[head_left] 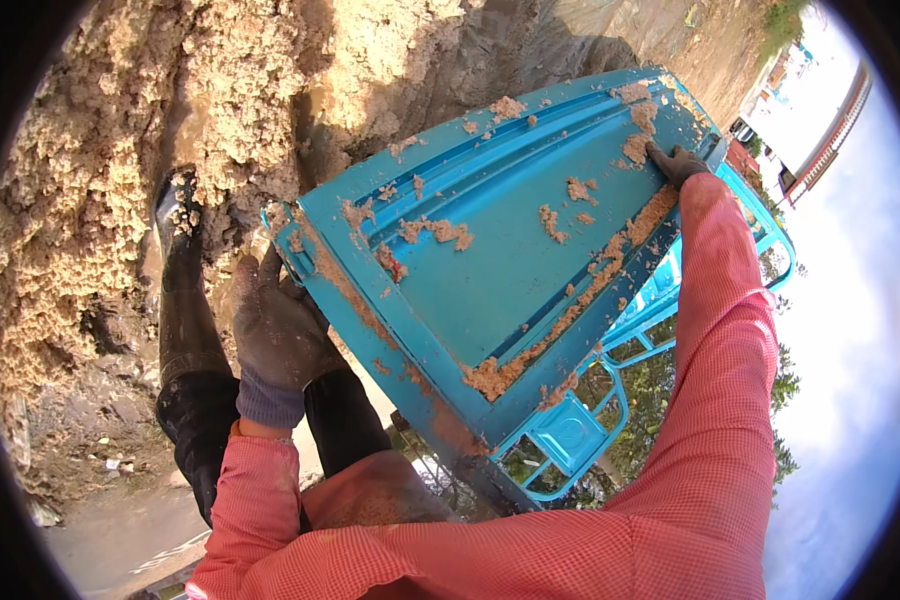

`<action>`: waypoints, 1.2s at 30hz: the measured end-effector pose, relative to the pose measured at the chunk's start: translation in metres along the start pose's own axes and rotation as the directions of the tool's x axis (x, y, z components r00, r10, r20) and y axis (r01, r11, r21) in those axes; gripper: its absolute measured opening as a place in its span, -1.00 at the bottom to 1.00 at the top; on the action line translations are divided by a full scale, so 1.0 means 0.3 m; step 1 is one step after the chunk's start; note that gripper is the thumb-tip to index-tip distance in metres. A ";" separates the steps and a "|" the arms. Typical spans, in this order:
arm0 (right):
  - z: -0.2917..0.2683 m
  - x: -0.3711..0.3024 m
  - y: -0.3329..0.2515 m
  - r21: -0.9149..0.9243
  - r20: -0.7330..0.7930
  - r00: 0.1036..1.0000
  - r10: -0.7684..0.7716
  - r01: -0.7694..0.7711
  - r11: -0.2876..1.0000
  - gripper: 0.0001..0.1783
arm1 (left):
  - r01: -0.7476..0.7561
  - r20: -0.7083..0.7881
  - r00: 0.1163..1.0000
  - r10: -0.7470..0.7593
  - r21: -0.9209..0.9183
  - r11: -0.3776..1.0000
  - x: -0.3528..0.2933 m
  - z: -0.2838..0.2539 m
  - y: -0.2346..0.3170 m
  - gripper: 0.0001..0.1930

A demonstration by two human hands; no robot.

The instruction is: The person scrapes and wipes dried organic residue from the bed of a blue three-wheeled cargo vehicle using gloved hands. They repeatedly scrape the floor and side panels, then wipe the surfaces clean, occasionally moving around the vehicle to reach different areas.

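Observation:
A blue metal tailgate (530, 260) with pressed ridges slants across the middle of the head view, clumps of wet tan dirt stuck along its grooves and edges. My left hand (280, 320), in a dirty grey knit-cuffed glove, grips its left corner; part of the fingers is hidden by the metal. With my right arm stretched out, my right hand (682, 165) in a dark glove holds the far right edge, fingers lying over the face. Dirt clumps (495, 375) line the groove between the hands.
Behind the tailgate are blue tubular rails (610, 400) and a blue sheet-metal part (567, 432). Crumbly tan soil (90, 220) covers the ground at left, around a muddy black boot (185, 300). Sky and a roofed building (830, 135) show at right, tilted sideways.

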State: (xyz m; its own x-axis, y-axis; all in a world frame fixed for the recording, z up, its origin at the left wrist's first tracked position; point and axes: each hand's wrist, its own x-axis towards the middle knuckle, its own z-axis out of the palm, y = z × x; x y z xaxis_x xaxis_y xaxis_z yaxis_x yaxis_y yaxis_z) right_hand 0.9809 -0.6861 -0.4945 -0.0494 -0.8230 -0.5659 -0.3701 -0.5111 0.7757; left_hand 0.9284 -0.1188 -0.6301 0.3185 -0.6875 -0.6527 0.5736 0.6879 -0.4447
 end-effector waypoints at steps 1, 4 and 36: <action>-0.009 -0.018 -0.007 -0.055 0.028 0.999 -0.016 0.018 0.998 0.20 | 0.033 -0.090 0.995 -0.032 0.010 0.999 -0.004 0.015 -0.001 -0.43; -0.030 -0.071 -0.022 -0.208 0.098 0.988 -0.122 0.141 0.968 0.27 | 0.022 -0.191 0.981 0.028 0.252 0.967 -0.005 0.027 -0.015 -0.39; 0.297 -0.712 -0.828 0.165 0.092 0.390 -0.916 0.901 0.400 -0.41 | -0.011 -0.367 0.930 0.025 0.040 0.999 0.035 0.046 -0.030 -0.31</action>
State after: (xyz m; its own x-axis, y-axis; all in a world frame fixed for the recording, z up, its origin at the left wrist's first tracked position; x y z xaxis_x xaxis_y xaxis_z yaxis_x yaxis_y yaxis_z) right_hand 1.0006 -0.3612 -0.5911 0.2344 0.1701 -0.9571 -0.3460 -0.9055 -0.2456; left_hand 0.9369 -0.1355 -0.6245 0.0335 -0.5363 -0.8434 0.5996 0.6859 -0.4124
